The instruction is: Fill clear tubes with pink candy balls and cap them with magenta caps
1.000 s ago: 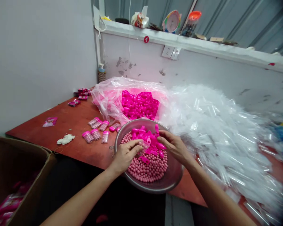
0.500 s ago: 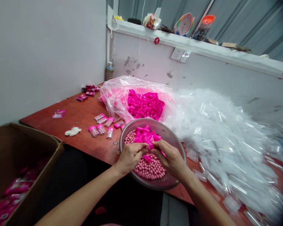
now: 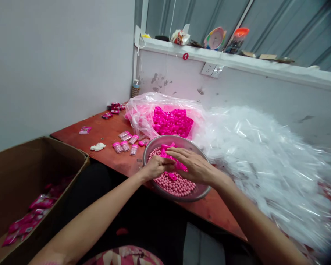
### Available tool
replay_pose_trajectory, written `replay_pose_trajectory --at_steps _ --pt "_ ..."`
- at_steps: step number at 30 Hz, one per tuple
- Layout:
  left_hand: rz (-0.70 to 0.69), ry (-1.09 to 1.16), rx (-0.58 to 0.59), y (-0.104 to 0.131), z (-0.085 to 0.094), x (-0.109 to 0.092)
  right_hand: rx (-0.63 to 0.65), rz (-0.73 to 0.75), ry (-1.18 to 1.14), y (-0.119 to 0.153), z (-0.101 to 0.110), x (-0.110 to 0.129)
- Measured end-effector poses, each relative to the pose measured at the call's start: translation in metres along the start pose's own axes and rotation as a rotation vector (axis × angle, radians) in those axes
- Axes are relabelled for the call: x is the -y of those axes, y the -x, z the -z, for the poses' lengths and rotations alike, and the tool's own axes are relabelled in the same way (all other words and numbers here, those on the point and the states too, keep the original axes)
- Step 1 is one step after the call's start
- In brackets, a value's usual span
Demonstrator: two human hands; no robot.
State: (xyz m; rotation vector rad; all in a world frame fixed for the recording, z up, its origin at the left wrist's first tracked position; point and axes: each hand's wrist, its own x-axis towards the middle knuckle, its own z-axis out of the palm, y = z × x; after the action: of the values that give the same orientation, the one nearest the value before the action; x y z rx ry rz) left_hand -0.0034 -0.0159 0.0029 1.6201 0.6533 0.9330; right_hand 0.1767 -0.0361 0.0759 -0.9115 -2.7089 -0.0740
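Observation:
My left hand (image 3: 156, 168) is over a metal bowl (image 3: 202, 193), its fingers pinched together. Whatever they hold is hidden behind my right hand. My right hand (image 3: 194, 165) has its fingers stretched out, lying across the left fingertips. Below both hands, pink beads (image 3: 176, 186) fill the lower part of the bowl. Bright pink plastic caps (image 3: 167, 149) lie in a heap on the beads, partly covered by my hands. One loose pink cap (image 3: 172, 176) rests on the beads, nearer to me.
Small bead-filled bottles (image 3: 125, 146) stand left of the bowl on the red table (image 3: 79, 144). Behind it lies a plastic bag (image 3: 139, 110) of pink caps. Clear plastic tubes (image 3: 253, 158) are piled at right. A cardboard box (image 3: 68, 154) with pink packets stands at lower left.
Both hands were gripping a pink cap between their fingertips. My right fingers have since straightened and moved over the left fingertips. The view has shifted, too.

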Motion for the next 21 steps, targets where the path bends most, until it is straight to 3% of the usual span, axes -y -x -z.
replay_pose_trajectory --at_steps 4,8,12,16,21 --pt "0.01 0.064 -0.115 -0.005 0.003 0.005 -0.122 -0.148 0.16 0.012 -0.006 0.003" --pt "0.016 0.156 -0.184 -0.011 -0.001 0.007 -0.265 -0.339 0.257 0.023 -0.036 0.015" --pt "0.025 0.236 -0.257 -0.01 -0.014 0.007 -0.348 -0.474 0.337 0.014 -0.061 0.031" --pt "0.026 0.275 -0.338 -0.006 -0.02 0.008 -0.404 -0.468 0.354 0.004 -0.069 0.029" --pt "0.037 0.279 -0.335 -0.005 -0.018 0.009 -0.398 -0.45 0.306 0.002 -0.072 0.023"
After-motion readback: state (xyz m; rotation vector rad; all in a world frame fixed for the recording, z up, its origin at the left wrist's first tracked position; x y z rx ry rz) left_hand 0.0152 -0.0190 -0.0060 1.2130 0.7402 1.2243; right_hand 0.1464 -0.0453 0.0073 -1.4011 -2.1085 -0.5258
